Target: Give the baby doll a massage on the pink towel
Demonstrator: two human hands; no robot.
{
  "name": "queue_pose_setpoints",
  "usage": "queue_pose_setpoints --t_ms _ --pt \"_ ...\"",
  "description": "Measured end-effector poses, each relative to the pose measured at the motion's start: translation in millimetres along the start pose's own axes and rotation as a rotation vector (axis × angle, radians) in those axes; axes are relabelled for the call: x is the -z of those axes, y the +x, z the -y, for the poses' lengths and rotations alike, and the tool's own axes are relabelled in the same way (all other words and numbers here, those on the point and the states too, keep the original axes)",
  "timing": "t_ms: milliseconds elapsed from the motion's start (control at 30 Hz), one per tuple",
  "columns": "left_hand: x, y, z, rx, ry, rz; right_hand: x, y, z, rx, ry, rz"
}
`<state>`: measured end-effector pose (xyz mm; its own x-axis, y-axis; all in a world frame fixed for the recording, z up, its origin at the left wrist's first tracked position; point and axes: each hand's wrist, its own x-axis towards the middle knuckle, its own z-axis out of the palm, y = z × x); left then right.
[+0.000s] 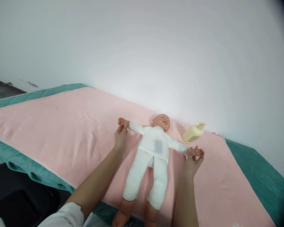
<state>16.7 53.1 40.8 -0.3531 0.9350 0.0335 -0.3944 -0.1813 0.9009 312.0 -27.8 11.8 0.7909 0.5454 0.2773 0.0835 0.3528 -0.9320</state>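
Note:
A baby doll point(153, 145) with a white cloth body lies on its back on a pink blanket point(68, 126), its arms spread wide and its feet toward me. My left hand point(121, 136) is closed around the doll's wrist on the left side, just below its small fist. On the other side, my right hand point(192, 162) grips the doll's other forearm near the wrist, thumb and fingers on either side. A dark grey patch marks the doll's chest. Beyond my right hand a pale yellow pump bottle point(193, 133) leans at a tilt, apart from my fingers.
Green quilted cloth point(257, 170) shows under the pink blanket along its edges. A white wall point(142, 56) rises right behind the bed. At the lower left is a black object point(14, 195), perhaps a chair.

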Motion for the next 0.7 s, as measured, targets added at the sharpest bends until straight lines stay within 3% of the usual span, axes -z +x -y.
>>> queue_pose_setpoints --t_ms 167,400,533,700 --pt "-10.2 -24.0 -6.0 -0.323 0.355 0.199 -18.8 -13.6 17.1 0.249 0.007 0.16" --pt "-11.7 -20.5 13.0 -0.943 0.731 0.599 -24.1 -23.4 13.9 0.627 -0.279 0.707" --pt "-13.1 -14.9 14.6 -1.051 0.8 0.743 -25.9 -24.6 14.1 0.7 -0.318 0.827" --pt "-12.5 -14.0 13.0 -1.113 0.816 0.844 -26.5 -24.6 13.7 0.774 -0.394 0.92"
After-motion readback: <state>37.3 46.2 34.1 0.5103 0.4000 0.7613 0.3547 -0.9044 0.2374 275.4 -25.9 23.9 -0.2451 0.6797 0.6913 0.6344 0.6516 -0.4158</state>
